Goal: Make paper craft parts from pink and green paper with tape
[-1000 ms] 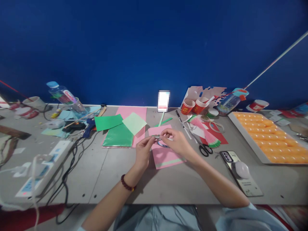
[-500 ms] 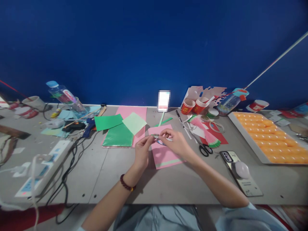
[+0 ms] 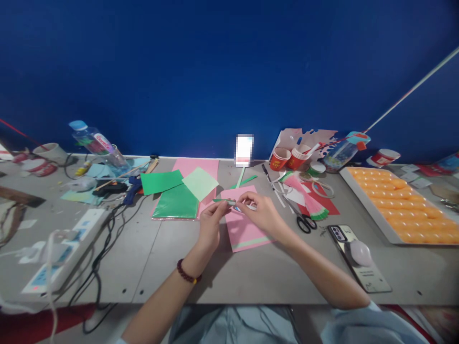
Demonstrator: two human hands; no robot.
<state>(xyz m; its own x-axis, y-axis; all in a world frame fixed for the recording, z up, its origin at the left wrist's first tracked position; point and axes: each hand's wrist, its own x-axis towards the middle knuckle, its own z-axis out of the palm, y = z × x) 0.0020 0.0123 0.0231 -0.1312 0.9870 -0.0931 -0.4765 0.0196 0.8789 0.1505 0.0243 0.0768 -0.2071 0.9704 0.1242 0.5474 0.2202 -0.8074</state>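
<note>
Head view: grey counter (image 3: 161, 263); rectangular pink paper sheet (image 3: 247, 231); left hand (image 3: 211, 222), right hand (image 3: 261, 213). Pale-green paper strip (image 3: 255, 242) along sheet's near edge, seemingly placed. Narrow green paper strip (image 3: 219, 200) pinched in both grips over sheet's left edge, not yet laid.

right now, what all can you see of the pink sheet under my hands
The pink sheet looks like straight-edged paper, lying slightly turned on the grey table. A narrow pale green strip runs just inside its near edge; glued or loose, I cannot tell. Your left hand reaches over its left edge, and your right hand hides part of its middle and right edge; whether they touch it is unclear. Something blue and white, mostly hidden by the right hand, shows against it.
</note>
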